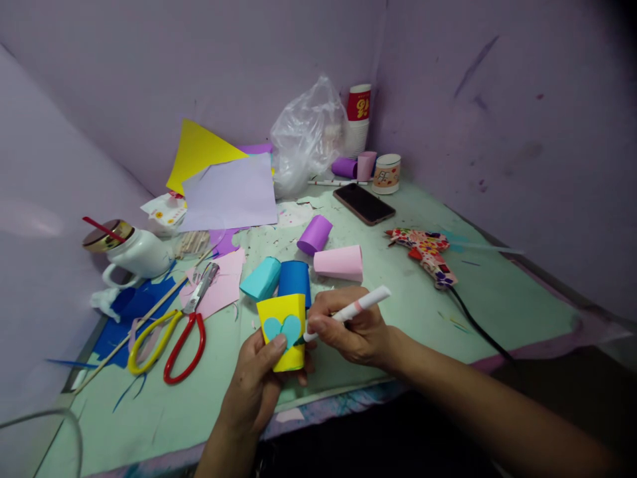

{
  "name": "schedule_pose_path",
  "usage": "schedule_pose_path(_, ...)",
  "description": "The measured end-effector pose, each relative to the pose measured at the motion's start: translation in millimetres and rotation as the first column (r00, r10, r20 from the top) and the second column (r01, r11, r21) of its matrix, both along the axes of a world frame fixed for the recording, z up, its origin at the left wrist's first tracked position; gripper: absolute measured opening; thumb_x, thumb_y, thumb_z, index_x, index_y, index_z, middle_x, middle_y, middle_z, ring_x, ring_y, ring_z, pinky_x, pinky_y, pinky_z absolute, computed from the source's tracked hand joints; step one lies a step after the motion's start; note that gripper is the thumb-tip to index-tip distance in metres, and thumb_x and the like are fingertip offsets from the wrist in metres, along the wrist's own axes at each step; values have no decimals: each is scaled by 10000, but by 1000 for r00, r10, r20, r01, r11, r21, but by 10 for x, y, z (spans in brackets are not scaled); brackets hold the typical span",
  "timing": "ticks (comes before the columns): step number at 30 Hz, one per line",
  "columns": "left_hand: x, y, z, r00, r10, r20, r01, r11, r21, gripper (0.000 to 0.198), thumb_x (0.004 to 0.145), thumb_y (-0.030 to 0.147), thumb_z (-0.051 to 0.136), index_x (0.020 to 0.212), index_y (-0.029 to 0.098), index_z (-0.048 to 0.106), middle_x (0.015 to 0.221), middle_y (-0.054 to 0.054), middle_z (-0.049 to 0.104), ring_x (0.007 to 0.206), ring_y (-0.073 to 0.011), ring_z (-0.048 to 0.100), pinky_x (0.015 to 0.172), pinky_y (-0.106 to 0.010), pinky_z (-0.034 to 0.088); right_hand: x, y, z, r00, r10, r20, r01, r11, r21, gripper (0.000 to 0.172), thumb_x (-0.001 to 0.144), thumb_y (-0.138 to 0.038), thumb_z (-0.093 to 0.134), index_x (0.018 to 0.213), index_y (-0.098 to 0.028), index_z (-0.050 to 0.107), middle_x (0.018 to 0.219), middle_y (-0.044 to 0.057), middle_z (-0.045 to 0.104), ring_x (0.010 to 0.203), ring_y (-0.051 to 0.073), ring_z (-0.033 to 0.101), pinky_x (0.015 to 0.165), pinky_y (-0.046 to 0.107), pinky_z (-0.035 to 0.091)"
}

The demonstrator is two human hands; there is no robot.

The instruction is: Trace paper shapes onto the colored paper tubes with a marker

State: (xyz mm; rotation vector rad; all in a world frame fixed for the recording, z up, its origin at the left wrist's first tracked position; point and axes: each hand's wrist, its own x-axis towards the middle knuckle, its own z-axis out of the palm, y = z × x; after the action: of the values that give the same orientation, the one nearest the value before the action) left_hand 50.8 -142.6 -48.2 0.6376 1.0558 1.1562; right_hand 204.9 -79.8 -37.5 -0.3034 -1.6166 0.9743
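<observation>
A yellow paper cup (294, 305) with a turquoise heart (290, 324) on its side is gripped by my left hand (259, 372), thumb over the heart's lower part. My right hand (355, 332) pinches a white marker pen (362, 304) with a pink band. Its dark green tip is at the heart's right edge; I cannot tell whether it touches. Just beyond the yellow cup lie a blue paper cup (294, 279) and a turquoise paper cup (261, 279). Behind them are a pink paper cup (339, 263) and a purple paper cup (315, 235).
Scissors (192, 325) with yellow and red handles lie left, by a wooden stick (144, 322) and a white mug (142, 255). Rightward are a phone (364, 203) and a corded, flower-patterned glue gun (423, 251). Paper sheets (231, 192) and a plastic bag (303, 139) are at the back.
</observation>
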Motion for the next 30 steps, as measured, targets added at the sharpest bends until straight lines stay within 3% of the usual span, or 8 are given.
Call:
schedule_pose_path(19, 3, -11, 4, 1000, 12, 3, -12, 1000, -7, 265, 725, 288, 698, 906, 96, 674, 734, -70, 679, 566, -159, 606, 437, -247, 491, 46, 31, -17, 998, -57, 2, 57, 997, -43, 245, 856, -196, 551, 623, -129, 583, 503, -42, 491, 423, 34, 403, 393, 142, 332)
schedule_pose_path(30, 40, -16, 77, 999, 20, -35, -21, 999, -29, 251, 693, 300, 713, 826, 93, 668, 704, -78, 687, 509, -170, 620, 420, -243, 471, 54, 50, -35, 994, -113, 0, 113, 992, -61, 256, 865, -237, 551, 630, -140, 579, 491, -46, 482, 418, 44, 406, 391, 154, 336)
